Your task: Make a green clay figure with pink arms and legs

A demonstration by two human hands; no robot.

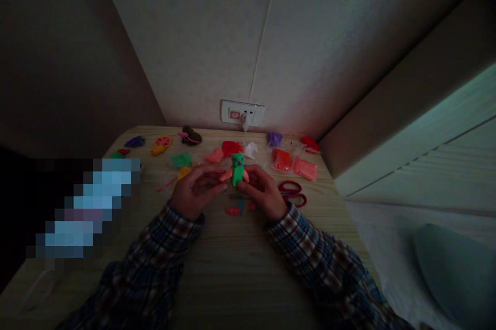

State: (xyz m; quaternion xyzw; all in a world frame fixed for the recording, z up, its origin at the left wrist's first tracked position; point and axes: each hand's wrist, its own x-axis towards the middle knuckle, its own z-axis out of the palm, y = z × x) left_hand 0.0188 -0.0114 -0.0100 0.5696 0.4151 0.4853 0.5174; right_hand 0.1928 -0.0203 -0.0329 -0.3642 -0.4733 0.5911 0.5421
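A small green clay figure (237, 171) with pink arms and dark eyes stands upright between my hands, above the wooden table. My right hand (265, 191) pinches its right side, thumb near the lower body. On the other side, my left hand (197, 190) has its fingers closed at the pink arm on the left. Below the figure lie small orange-red clay pieces (233, 211) and a blue strip (241, 206). Red-handled scissors (293, 194) rest just right of my right hand, their blades partly hidden by it.
Behind my hands are bagged clay packs: red (231, 148), orange (281, 160), pink (305, 168) and purple (275, 139). Brown (189, 136) and yellow-orange (161, 145) clay shapes sit at the back left. A bright blurred-out patch (89, 206) is at left. A wall socket (242, 112) holds a plug.
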